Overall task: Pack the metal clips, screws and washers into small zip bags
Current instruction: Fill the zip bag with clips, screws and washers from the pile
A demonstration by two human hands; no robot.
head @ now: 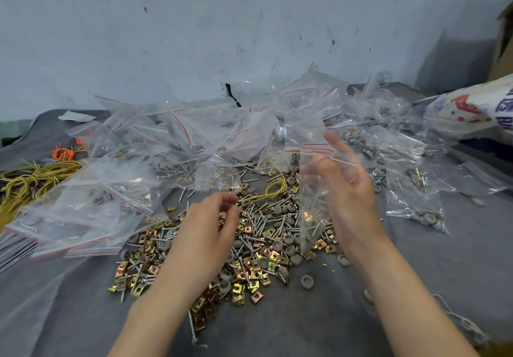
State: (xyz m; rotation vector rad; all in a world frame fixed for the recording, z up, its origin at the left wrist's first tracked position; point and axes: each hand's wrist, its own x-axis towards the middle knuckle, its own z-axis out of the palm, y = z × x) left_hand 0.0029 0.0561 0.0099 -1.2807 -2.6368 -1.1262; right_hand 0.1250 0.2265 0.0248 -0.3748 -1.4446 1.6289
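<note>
Pinching a clear zip bag (313,190) just below its red-striped mouth with the right hand (348,190), thumb in front and fingers behind; held upright over the loose heap, already carrying a brass-coloured clip and what looks like a screw near the bottom. Hovering the left hand (212,219) low over the same heap, fingers curled toward the thumb; unclear if holding anything. Strewn over the grey cloth (416,287) between the forearms: flat clips (256,274), thin screws (259,222), round grey washers (277,244), all jumbled together. Probably small, hard and light singly, sharp at the screw tips, so best pinched by an edge or the shank. Film likely limp, slippery and easily pricked, so best gripped at the stiffer zip strip. Hemmed in behind by heaped bags (194,134), at left by yellow ties (33,179), at right by a printed sack (472,112); room to move mostly over the cloth nearest the body.
</note>
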